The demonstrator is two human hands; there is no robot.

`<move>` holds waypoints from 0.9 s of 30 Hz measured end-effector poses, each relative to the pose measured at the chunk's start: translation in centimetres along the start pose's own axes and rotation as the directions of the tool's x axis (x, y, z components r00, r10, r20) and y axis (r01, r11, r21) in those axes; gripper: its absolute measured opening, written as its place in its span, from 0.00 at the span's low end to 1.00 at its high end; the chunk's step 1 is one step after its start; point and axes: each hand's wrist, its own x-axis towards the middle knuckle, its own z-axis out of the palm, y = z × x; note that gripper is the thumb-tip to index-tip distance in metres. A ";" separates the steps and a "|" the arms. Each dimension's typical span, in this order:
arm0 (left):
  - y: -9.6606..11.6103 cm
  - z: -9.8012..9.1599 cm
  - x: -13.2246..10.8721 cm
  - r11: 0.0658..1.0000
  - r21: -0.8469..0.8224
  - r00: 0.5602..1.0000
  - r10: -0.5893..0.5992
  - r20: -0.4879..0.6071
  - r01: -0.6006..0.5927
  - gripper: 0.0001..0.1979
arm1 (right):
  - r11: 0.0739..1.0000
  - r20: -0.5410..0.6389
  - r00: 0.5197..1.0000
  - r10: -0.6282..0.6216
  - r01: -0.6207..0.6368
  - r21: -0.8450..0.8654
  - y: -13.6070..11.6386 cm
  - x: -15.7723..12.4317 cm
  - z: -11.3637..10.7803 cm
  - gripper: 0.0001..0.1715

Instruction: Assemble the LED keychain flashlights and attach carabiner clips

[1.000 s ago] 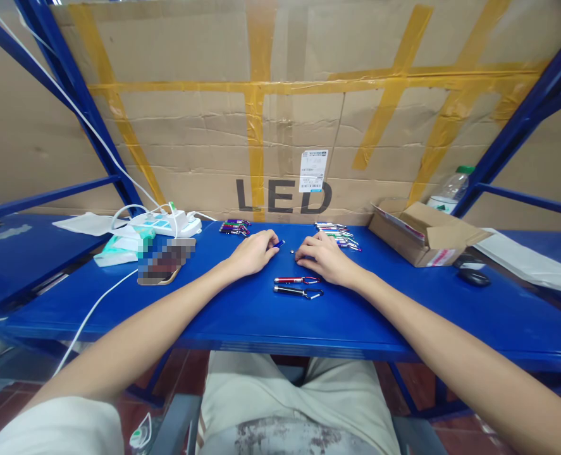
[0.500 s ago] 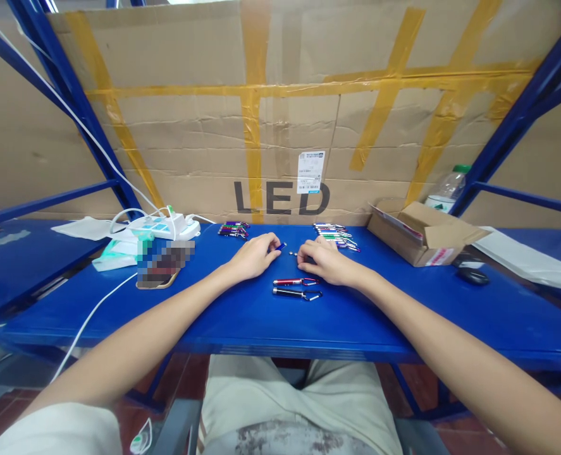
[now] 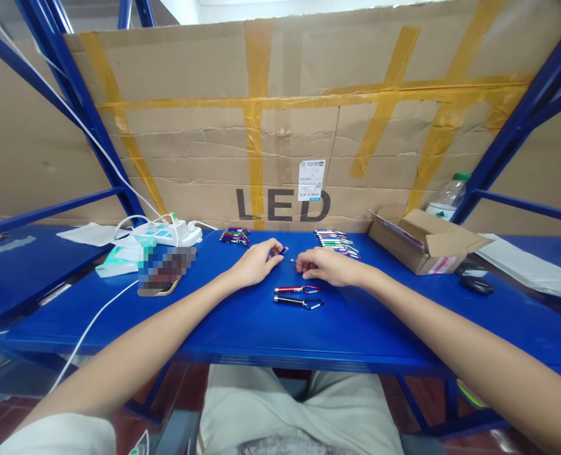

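Observation:
My left hand is closed around a short blue metal flashlight tube, whose end sticks out past the thumb and forefinger. Just right of the tube, a small silver round piece lies on the blue table. My right hand rests beside that piece with its fingers curled together; whatever they hold is hidden. Nearer to me lie a red keychain flashlight and a black keychain flashlight, both with carabiner clips pointing right.
Behind my hands lie a left group of keychain flashlights and a right group of them. A phone and a power strip are at left. An open carton, a mouse and a bottle stand right.
Two small silver pieces showed between my hands; now one does. My right fingers have curled in further. The view has tipped up slightly.

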 end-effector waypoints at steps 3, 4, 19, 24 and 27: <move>0.0 0.1 -0.1 0.998 -0.069 1.000 0.003 -0.004 -0.003 0.06 | 1.000 0.074 0.997 -0.020 0.020 -0.004 -0.2 0.7 -0.9 0.04; 0.1 0.1 -0.1 0.996 -0.087 1.000 0.000 -0.007 -0.001 0.06 | 1.000 0.093 0.995 -0.022 0.023 -0.015 -0.2 0.9 -1.1 0.04; 0.2 0.1 -0.2 0.991 -0.133 1.000 -0.013 -0.014 0.011 0.07 | 0.994 0.042 0.999 0.015 -0.011 -0.105 -0.9 0.2 0.0 0.05; 0.4 0.0 -0.2 0.990 -0.138 1.000 -0.008 -0.020 0.005 0.06 | 0.986 -0.008 1.000 -0.002 0.000 -0.166 -1.1 -0.3 0.5 0.05; 0.4 0.1 -0.1 0.991 -0.132 1.000 -0.011 -0.018 0.009 0.06 | 0.992 -0.009 1.000 0.009 -0.010 -0.129 -0.7 -0.2 0.5 0.04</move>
